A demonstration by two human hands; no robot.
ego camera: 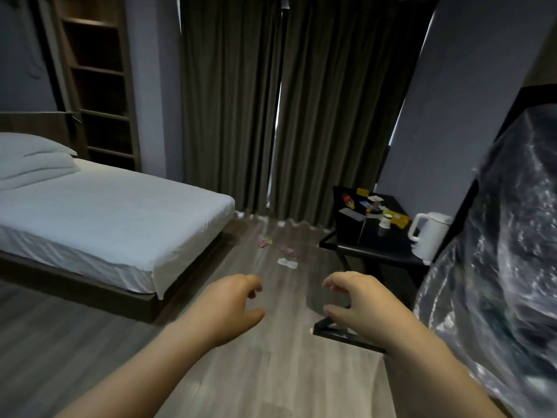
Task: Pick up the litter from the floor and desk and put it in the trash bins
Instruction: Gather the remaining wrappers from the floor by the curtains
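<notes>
Litter lies on the wooden floor ahead: pink and yellow wrappers, a pink scrap and white crumpled pieces. More litter covers the black desk at the right: a yellow packet, cards and papers, a small red-capped bottle and an upturned white cup. My left hand and my right hand hang in front of me, low in the frame, fingers loosely curled, holding nothing. No trash bin is visible.
A bed with white sheets fills the left side. Dark curtains hang at the back. A white kettle stands on the desk's near corner. Something wrapped in shiny clear plastic looms at the right.
</notes>
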